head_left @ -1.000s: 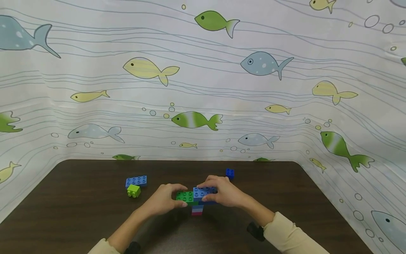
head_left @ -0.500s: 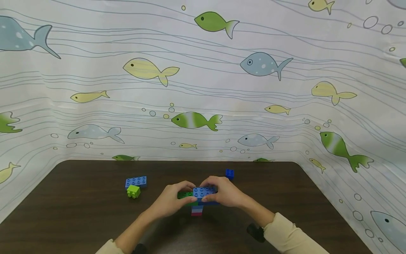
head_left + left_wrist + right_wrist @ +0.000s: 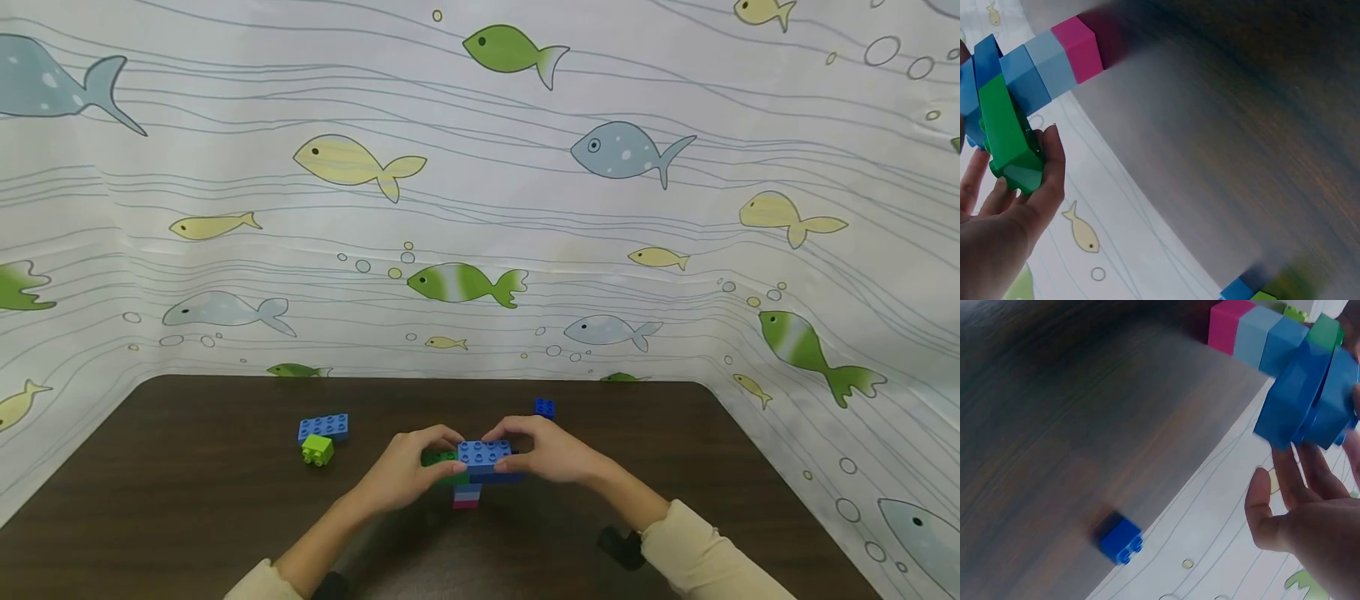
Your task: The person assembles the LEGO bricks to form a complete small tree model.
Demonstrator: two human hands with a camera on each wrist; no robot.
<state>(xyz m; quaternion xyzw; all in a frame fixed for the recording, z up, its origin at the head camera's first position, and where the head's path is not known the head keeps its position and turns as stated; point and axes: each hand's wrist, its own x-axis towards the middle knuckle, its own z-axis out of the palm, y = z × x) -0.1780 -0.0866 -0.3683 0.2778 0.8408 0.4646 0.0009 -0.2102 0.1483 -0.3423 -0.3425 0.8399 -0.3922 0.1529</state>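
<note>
A small tower of toy building bricks stands mid-table: a pink brick (image 3: 1079,50) at the bottom, a pale blue brick (image 3: 1049,57) and a blue brick (image 3: 1025,80) above. Over these a green brick (image 3: 442,457) extends left and a dark blue brick (image 3: 1291,390) right. A blue eight-stud brick (image 3: 483,454) tops them, a narrow wedge of space showing under it in the right wrist view. My left hand (image 3: 405,471) holds the green brick, thumb and forefinger reaching the top brick's left end. My right hand (image 3: 551,450) pinches that brick's right end.
On the dark wooden table (image 3: 195,500), a blue brick (image 3: 322,427) lies at back left behind a lime-green brick (image 3: 317,450). A small blue brick (image 3: 544,407) sits behind the right hand. Fish-patterned sheeting (image 3: 480,208) surrounds the table's back and sides.
My left hand has slid right along the green brick to the top blue brick's end. My right hand has shifted slightly right, uncovering more of that brick's studs.
</note>
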